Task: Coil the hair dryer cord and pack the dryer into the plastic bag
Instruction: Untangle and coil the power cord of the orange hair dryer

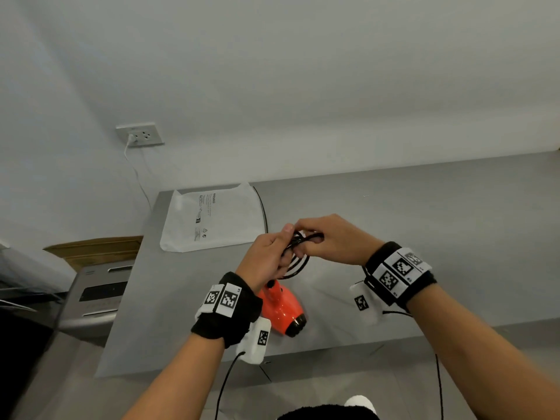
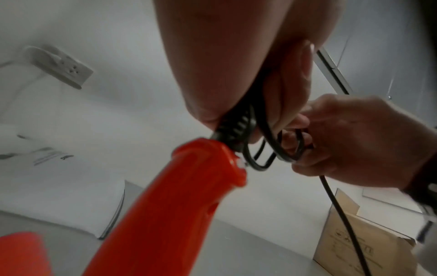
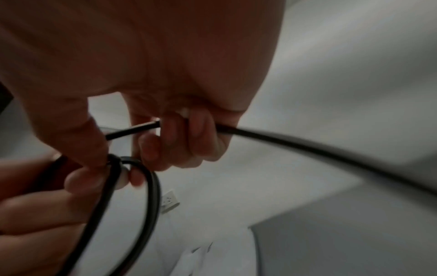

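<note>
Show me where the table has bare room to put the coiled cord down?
Bare grey table lies right of the plastic bag, beyond the right hand. It is crowded near the orange hair dryer, under both hands, where the cord hangs.

Each bare forearm ends in a black wristband (image 1: pixel 225 307) carrying white panels printed with square black-and-white markers (image 1: pixel 397 266). Beneath each wristband sits a white camera housing (image 1: pixel 254 341) with its own marker, and a thin black cable (image 1: pixel 225 386) trails from it toward the person's body.
</note>
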`<state>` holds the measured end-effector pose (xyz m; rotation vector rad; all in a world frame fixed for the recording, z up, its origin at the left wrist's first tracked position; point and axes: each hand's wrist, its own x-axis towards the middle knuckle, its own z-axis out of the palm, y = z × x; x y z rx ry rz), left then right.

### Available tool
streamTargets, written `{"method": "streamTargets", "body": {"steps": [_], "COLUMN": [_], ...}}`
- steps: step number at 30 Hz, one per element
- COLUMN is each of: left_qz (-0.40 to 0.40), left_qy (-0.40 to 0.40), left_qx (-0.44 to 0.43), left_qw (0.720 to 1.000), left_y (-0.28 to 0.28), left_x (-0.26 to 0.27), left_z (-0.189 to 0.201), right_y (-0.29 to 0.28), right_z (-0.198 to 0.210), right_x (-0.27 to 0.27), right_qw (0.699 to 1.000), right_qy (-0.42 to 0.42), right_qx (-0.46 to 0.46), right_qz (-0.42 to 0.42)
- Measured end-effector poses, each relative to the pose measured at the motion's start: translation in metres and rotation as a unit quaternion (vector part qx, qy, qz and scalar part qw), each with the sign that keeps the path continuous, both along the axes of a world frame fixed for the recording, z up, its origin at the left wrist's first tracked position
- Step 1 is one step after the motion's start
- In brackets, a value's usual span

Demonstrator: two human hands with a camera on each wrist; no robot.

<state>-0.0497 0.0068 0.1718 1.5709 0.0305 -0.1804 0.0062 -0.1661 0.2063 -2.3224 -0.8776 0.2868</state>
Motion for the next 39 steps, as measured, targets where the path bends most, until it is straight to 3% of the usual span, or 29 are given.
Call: {"method": "streamTargets", "body": {"steps": [3, 8, 14, 22, 28, 29, 31, 35, 37, 39], "left_qz": [0.006, 0.002, 0.099, 0.109, 0.104, 0.107, 0.112, 0.114, 0.111, 0.11], "left_qy": [-0.005, -0.05, -0.031, -0.035, -0.037, -0.038, -0.038, -0.032, -0.029, -0.027], "left_qx": [0.025, 0.161, 0.095, 0.085, 0.077, 0.075, 0.07, 0.068, 0.067, 0.061], "left_qw": [1.0, 0.986, 0.99, 0.99, 0.991, 0.991, 0.99, 0.991, 0.991, 0.992], "left_y": [0.002, 0.01, 0.008, 0.016, 0.011, 0.011, 0.01, 0.008, 0.004, 0.001], "left_x": [0.001, -0.006, 0.002, 0.003, 0.006, 0.006, 0.007, 0.009, 0.01, 0.011], "left_z": [-0.005, -0.016, -0.028, -0.026, -0.028, -0.028, -0.028, -0.028, -0.028, -0.028], "right_y": [0.001, -0.011, -0.027, -0.057, -0.062, -0.062, -0.059, -0.04, -0.028, -0.012], "right_z": [-0.009, -0.019, -0.063, -0.189, -0.2, -0.191, -0.162, -0.082, -0.048, -0.035], "right_x": [0.0, 0.006, 0.008, -0.017, -0.036, -0.036, -0.035, -0.041, -0.044, -0.046], "right_qw": [1.0, 1.0, 0.985, 0.966, 0.952, 0.952, 0.941, 0.841, 0.817, 0.84], "right_qy": [0.019, 0.019, 0.108, 0.117, 0.201, 0.217, 0.244, 0.224, 0.204, 0.16], "right_qx": [0.005, -0.015, 0.095, -0.1, -0.11, -0.08, 0.069, 0.419, 0.484, 0.465], "right_qz": [0.002, -0.017, -0.099, -0.207, -0.202, -0.201, -0.224, -0.26, -0.24, -0.228]}}
